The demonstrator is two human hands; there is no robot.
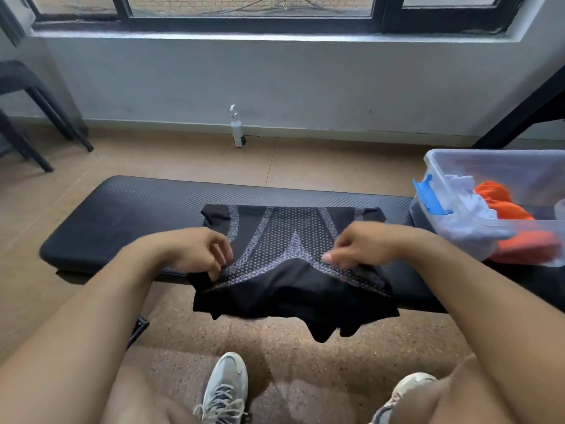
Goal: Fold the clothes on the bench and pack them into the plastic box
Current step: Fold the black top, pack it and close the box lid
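Black patterned garment (293, 240) is lying across the middle of the bench (122, 209), its far edge near the bench's far edge, its near portion spilling over the near edge and hanging free toward the floor. Grey dotted bands are running across the upper face. I cannot tell exactly what type of garment it is; it looks like a sports top or shorts.

Left hand (195, 252) is pinching the cloth at the garment's left side, close to the bench's near edge, fingers curled on the fabric. Right hand (360, 244) is doing the same on the right side, fingertips gathering a raised ridge of cloth. Both are clamped on the garment.

Handling judgement: the fabric is reading as thin, light, stretchy knit, fully limp, no stiffness to hold a crease. It is likely to slide on the bench's smooth padded surface, and the overhanging part may drag the rest off. Best hold appears to be the two side edges, symmetric, keeping the cloth taut between them while folding away from me.

Clear plastic box (434, 166) with a blue latch (428, 194) is sitting at the bench's right end, already holding white (470, 206) and orange (501, 197) clothing. A white spray bottle (238, 130) is standing on the floor beyond, against the wall.
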